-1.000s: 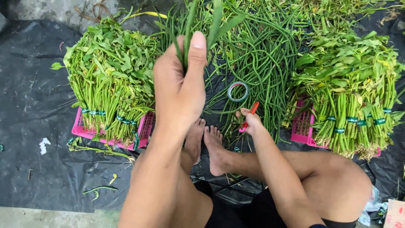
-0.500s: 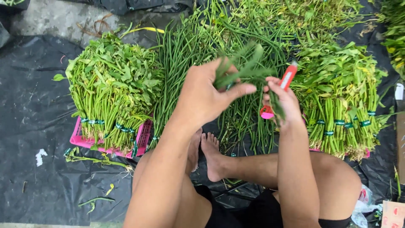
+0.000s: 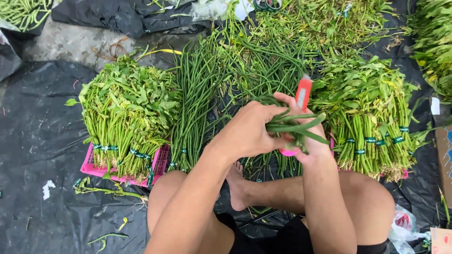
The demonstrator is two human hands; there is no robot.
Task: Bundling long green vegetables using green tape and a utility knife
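Between the person's raised knees, the left hand [image 3: 247,134] is closed round a small bundle of long beans [image 3: 294,126], which half a second ago stood more upright and now lies crosswise. Pressed against it, the right hand [image 3: 308,146] grips a red tape dispenser [image 3: 303,93], so binding looks under way. Tied leafy bunches [image 3: 127,113] rest on pink crates [image 3: 96,167] at both sides, over black plastic sheeting [image 3: 37,136] on outdoor ground.

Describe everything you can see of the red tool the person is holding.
The red tool looks like a plastic tape dispenser: a flat orange-red bar with a pale strip on its face, standing nearly upright. Its pink lower end shows under the right hand, which grips its middle beside a small bunch of long beans.
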